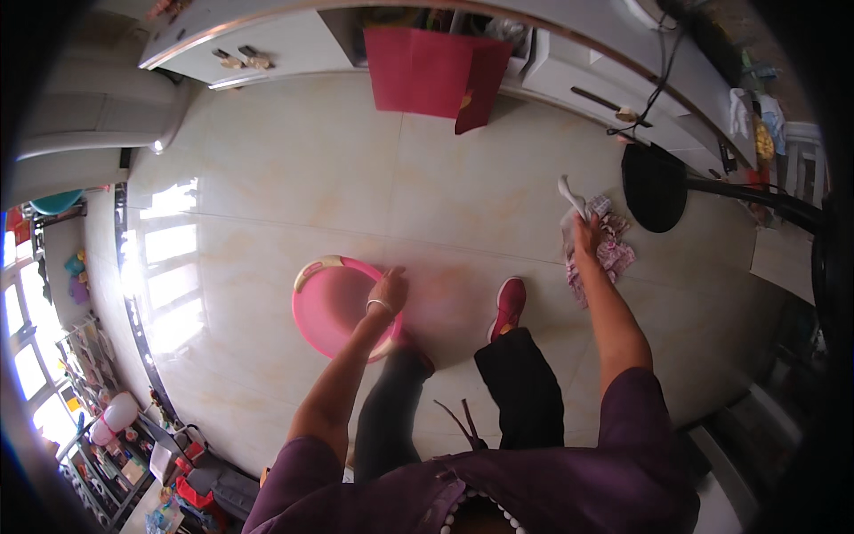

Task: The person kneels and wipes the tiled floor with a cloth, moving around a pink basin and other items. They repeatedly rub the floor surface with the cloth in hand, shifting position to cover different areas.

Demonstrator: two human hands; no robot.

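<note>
My left hand [389,291], with a pale bracelet at the wrist, is at the right rim of a pink plastic basin [320,320] and appears to grip it. The basin has cream handles, and I see nothing inside it. Its lower right handle is beside my left trouser leg. Out to the right, my right hand [587,235] is closed on a bundle of cloth. A white strip [572,195] sticks up past the fingers. Pink patterned fabric [614,257] spreads below and beside the hand; whether it rests on the floor I cannot tell.
A red cabinet door [420,73] hangs open ahead, below the counter. Beyond the cloth is a black flat object [655,188] on a dark pole. White drawers [607,93] line the far right. A chair [223,484] with things around it stands at lower left. Pale tiles [267,160] cover the floor.
</note>
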